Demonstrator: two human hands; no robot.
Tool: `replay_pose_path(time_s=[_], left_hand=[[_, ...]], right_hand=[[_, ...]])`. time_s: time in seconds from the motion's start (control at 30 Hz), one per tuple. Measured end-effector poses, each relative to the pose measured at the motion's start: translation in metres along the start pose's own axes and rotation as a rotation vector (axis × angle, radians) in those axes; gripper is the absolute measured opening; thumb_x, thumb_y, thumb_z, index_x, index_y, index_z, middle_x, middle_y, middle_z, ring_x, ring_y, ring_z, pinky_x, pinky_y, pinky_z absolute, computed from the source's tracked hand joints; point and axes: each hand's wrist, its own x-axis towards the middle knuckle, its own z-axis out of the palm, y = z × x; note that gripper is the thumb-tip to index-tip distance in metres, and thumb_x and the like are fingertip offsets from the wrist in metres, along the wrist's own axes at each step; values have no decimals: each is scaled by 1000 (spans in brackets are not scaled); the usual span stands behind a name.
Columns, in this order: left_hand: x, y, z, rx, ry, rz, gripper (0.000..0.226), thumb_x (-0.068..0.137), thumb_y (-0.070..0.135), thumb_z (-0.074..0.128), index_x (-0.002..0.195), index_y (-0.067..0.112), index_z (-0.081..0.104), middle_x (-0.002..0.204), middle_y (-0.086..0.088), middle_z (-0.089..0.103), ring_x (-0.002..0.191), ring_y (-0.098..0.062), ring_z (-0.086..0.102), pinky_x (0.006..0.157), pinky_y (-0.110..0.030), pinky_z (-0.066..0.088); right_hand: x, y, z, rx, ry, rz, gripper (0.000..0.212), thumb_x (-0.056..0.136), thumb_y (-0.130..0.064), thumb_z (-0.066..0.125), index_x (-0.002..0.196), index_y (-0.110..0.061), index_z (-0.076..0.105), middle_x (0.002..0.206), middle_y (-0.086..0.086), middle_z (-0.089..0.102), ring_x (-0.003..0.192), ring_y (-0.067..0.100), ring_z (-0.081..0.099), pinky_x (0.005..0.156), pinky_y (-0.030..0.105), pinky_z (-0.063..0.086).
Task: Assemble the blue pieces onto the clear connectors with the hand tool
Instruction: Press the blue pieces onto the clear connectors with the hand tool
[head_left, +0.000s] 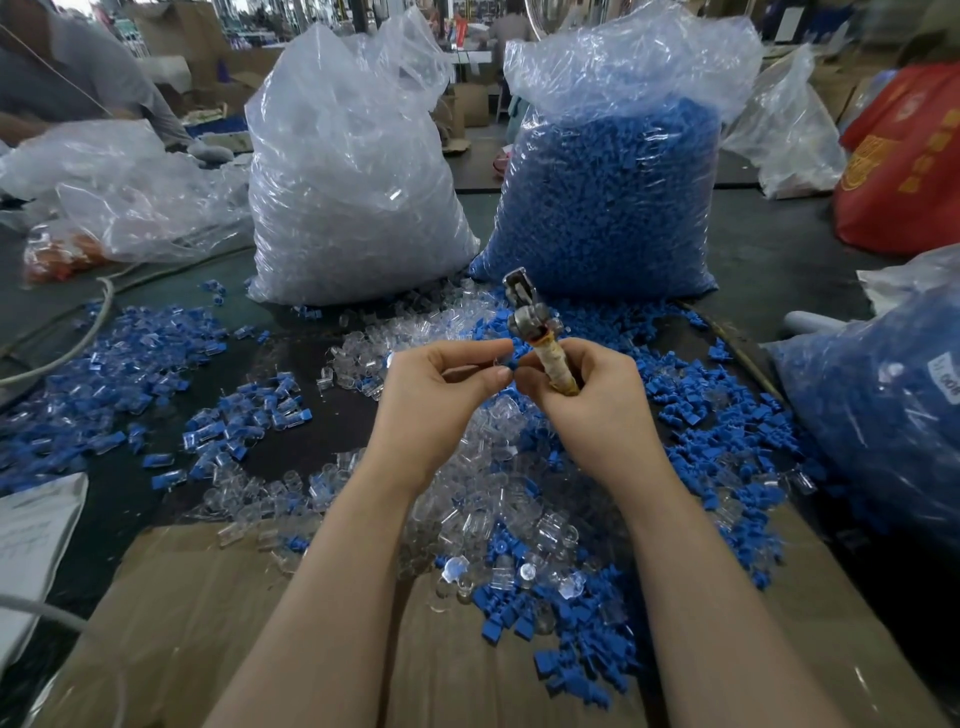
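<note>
My right hand (587, 400) grips a hand tool (537, 332) by its tape-wrapped handle, the metal head pointing up and away. My left hand (441, 395) pinches a small clear connector (496, 361) between thumb and forefinger, right beside the tool and my right fingertips, where a small blue piece (517, 349) shows. Loose clear connectors (493, 499) lie heaped on the table under my hands. Loose blue pieces (727, 452) are scattered to the right and in front. Assembled blue-and-clear parts (156, 374) spread over the left of the table.
A big bag of clear connectors (353, 182) and a big bag of blue pieces (608, 202) stand at the back. Another blue-filled bag (893, 415) sits at right, with a red bag (909, 166) behind it. Cardboard (208, 623) covers the near table. A person works at far left (78, 78).
</note>
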Motion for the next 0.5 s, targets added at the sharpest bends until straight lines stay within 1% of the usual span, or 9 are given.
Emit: replay_pose_path(time_s=[0.13,0.3,0.4,0.47,0.5], left_hand=[[0,0,1,-10,-15,0,30,83,4,74,91,32,74,90,11,77,90,-4,71,79,-14,54],[1,0,2,-15,10,12,29,83,2,74,90,31,75,88,11,77,89,-3,71,75,-12,53],[1,-1,2,-32,29,5,26,84,3,73,92,27,75,89,6,77,89,-8,72,78,-18,55],[1,-1,3,-99,50,-16,23,84,2,72,93,23,75,89,0,77,90,-16,73,82,-24,58],[1,-2,2,-149,63,-31,22,85,0,71,93,20,74,89,-3,76,90,-18,73,82,-26,58]], right_hand=[[0,0,-1,34,-4,8,7,86,-20,74,83,-18,68,79,11,70,81,33,64,73,45,54],[1,1,1,57,-16,8,7,86,-20,74,82,-18,68,79,10,70,80,30,65,72,40,55],[2,2,2,77,-10,1,13,88,-20,72,78,-26,68,77,5,71,76,24,66,69,33,55],[2,2,2,89,22,-1,12,90,-20,69,79,-25,69,76,4,71,76,22,67,69,32,56],[3,3,2,92,43,-1,11,90,-19,69,80,-23,69,77,5,71,77,23,68,71,34,57]])
